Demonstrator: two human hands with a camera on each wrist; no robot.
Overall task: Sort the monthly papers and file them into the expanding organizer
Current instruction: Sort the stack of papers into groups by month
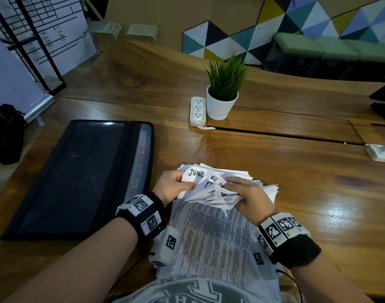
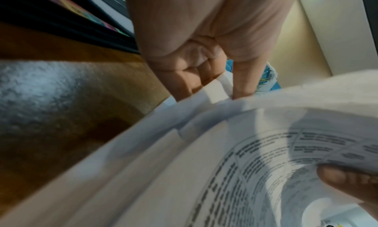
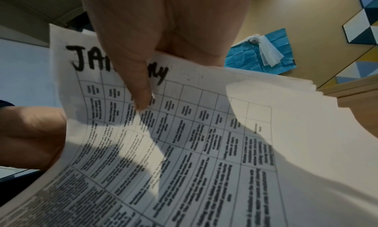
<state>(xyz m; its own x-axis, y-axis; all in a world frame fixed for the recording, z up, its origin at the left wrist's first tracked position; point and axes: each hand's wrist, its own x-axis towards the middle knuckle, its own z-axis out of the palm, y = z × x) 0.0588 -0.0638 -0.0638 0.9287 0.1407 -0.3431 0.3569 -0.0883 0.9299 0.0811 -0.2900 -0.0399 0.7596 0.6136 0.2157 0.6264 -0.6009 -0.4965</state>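
A stack of printed papers (image 1: pixel 213 237) with hand-written month names lies in front of me on the wooden table (image 1: pixel 296 182). My left hand (image 1: pixel 176 184) pinches the sheet marked JUNE (image 1: pixel 195 173) at the stack's far left corner. My right hand (image 1: pixel 241 193) grips a fanned bundle of sheet corners beside it. In the right wrist view my thumb presses on a sheet headed JANUARY (image 3: pixel 184 133). The left wrist view shows my left fingers (image 2: pixel 184 84) curled on a paper edge. The black expanding organizer (image 1: pixel 78 178) lies flat and closed at the left.
A white potted plant (image 1: pixel 223 92) and a white power strip (image 1: pixel 197 111) stand beyond the papers. Another white power strip (image 1: pixel 381 152) sits at the right edge. A dark monitor base (image 1: pixel 383 101) is at the far right. A black bag (image 1: pixel 8 132) stands on the floor, left.
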